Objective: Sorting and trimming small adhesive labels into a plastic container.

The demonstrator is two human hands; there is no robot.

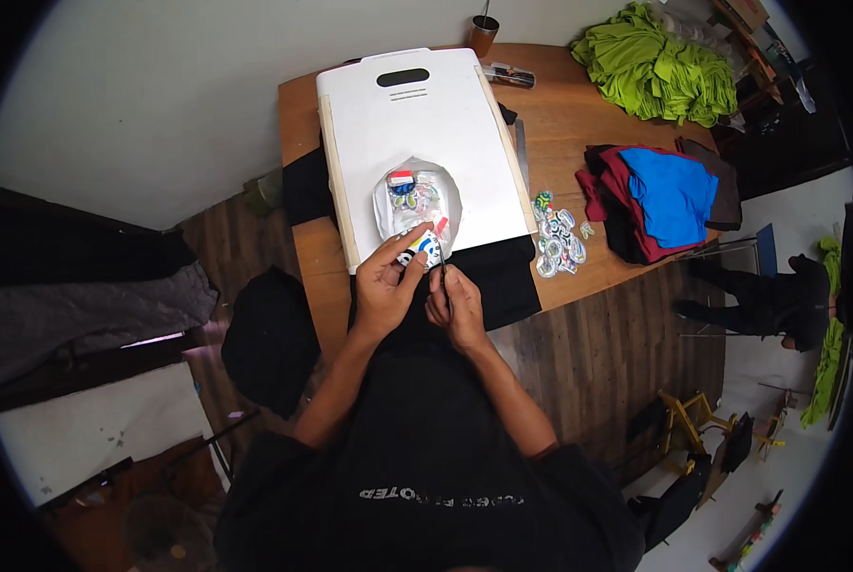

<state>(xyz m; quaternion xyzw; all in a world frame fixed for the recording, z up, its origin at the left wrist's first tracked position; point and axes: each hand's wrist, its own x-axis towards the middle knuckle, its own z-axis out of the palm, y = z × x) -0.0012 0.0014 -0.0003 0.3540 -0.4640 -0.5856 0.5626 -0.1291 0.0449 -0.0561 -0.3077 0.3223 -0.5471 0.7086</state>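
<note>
While a wooden table [560, 143] carries the white board [398, 114], green cloth [650, 71] lies heaped well to the board's right. A round white container [454, 205] rests on the board's near half. Over the board's near edge, the left hand [385, 286] and right hand [458, 305] grip, respectively, a printed piece [423, 250] and a slim dark tool [444, 275].

patterned piece [425, 252]: partly hidden by hands [385, 291] | dark tool [446, 282]: partly hidden, kind unclear | loose pieces [407, 195]: prints too small
</note>
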